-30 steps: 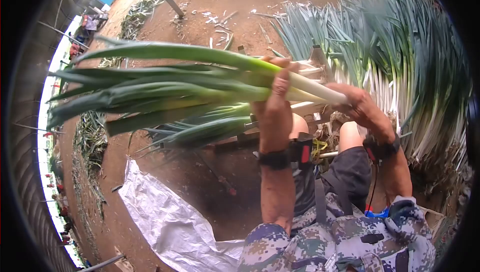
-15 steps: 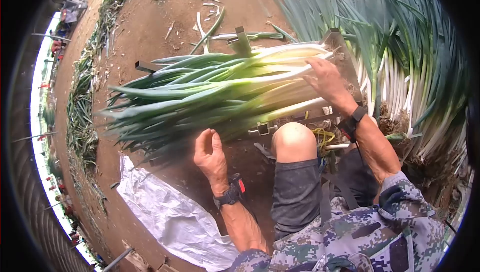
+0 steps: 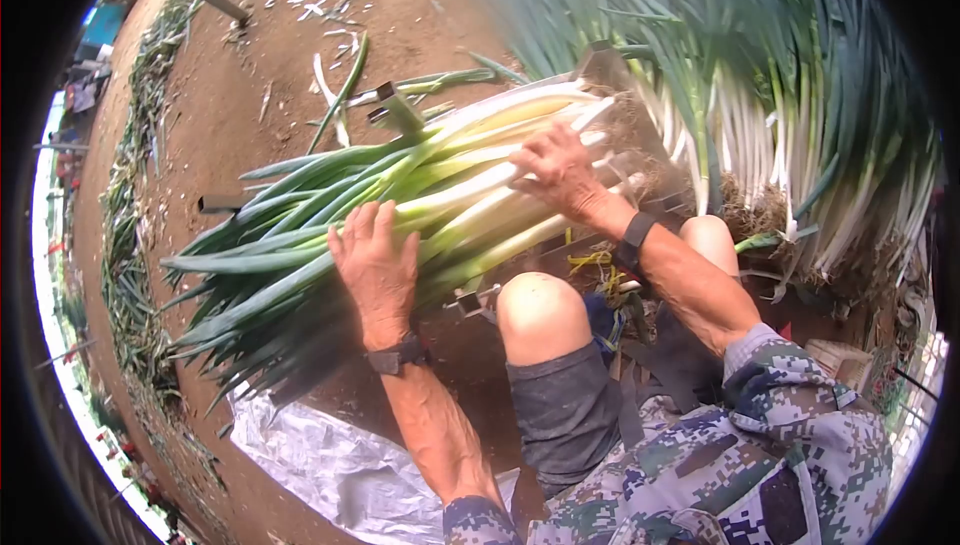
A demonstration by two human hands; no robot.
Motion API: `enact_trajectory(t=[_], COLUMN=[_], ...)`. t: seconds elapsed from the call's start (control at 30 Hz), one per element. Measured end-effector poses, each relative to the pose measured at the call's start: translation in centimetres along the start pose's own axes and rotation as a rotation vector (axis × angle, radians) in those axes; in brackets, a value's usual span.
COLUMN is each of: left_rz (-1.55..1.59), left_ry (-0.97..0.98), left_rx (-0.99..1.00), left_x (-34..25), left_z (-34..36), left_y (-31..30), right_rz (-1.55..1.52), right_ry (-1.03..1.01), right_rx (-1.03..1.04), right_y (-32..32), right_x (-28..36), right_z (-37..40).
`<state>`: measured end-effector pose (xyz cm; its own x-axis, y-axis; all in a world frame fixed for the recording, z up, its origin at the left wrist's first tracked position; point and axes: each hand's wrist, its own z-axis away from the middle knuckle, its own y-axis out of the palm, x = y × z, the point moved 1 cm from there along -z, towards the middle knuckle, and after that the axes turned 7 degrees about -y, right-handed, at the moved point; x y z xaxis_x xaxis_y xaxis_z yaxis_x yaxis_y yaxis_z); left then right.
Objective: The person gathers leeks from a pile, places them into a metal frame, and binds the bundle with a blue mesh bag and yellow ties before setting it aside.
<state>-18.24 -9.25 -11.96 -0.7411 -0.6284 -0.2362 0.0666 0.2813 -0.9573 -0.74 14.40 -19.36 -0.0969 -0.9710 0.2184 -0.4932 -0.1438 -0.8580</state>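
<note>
A thick bundle of green onions (image 3: 470, 190) lies across a metal rack, leaves to the left and white stalks with roots to the right. My left hand (image 3: 375, 255) rests open on the green leaves, fingers stretched out and slightly apart. Over the white stalks, my right hand (image 3: 562, 173) is bent, with its fingers curled on the green onions. The roots sit by a metal end plate (image 3: 660, 145). A metal post (image 3: 400, 110) of the rack stands behind the bundle.
More green onions (image 3: 790, 115) stand in a large pile at the right, roots down. A white plastic sheet (image 3: 340, 475) lies on the soil at lower left. Loose leaves and scraps (image 3: 340, 95) litter the ground behind the rack. My knee (image 3: 543, 317) is close to the rack.
My left hand has moved up from below the bundle onto its leaves. My right hand has shifted along the stalks away from the roots, its fingers now more curled. The view has turned slightly.
</note>
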Motion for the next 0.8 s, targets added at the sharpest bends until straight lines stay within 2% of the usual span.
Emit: enact_trajectory(t=[0.1,0.3,0.43,0.47,0.57,0.6,0.67,0.8], left_rz=[-0.042,-0.024,-0.010,0.023,0.189,0.240,0.177,0.167], left_ry=[-0.027,0.151,-0.021,-0.027,0.135,0.083,0.110,0.079], left_rx=[0.023,0.077,0.401,0.375,0.136,0.154,0.169,0.128], left_x=[0.2,-2.8,-2.9,-2.7,-0.7,0.3,1.2,1.4], left_z=[0.0,2.5,4.6,4.7,4.9,5.4,5.6,6.9], left_y=[-1.0,-9.1,-8.7,-7.8,-4.7,-3.4,-1.1,-0.1], right_rz=[-0.172,-0.306,-0.349,-0.387,-0.293,-0.285,-0.284,-0.323], right_ry=[-0.036,-0.045,-0.009,0.042,0.046,0.046,0.065,0.140], right_rx=[0.018,0.012,0.133,0.105,0.162,0.209,0.286,0.384], right_y=[-2.2,-7.4,-6.8,-6.2,-5.0,-3.9,-2.4,-2.5], right_x=[1.8,4.5,5.1,5.1,4.4,4.0,3.5,4.1], right_z=[0.4,2.9,5.4,6.0,5.7,6.1,6.6,6.9])
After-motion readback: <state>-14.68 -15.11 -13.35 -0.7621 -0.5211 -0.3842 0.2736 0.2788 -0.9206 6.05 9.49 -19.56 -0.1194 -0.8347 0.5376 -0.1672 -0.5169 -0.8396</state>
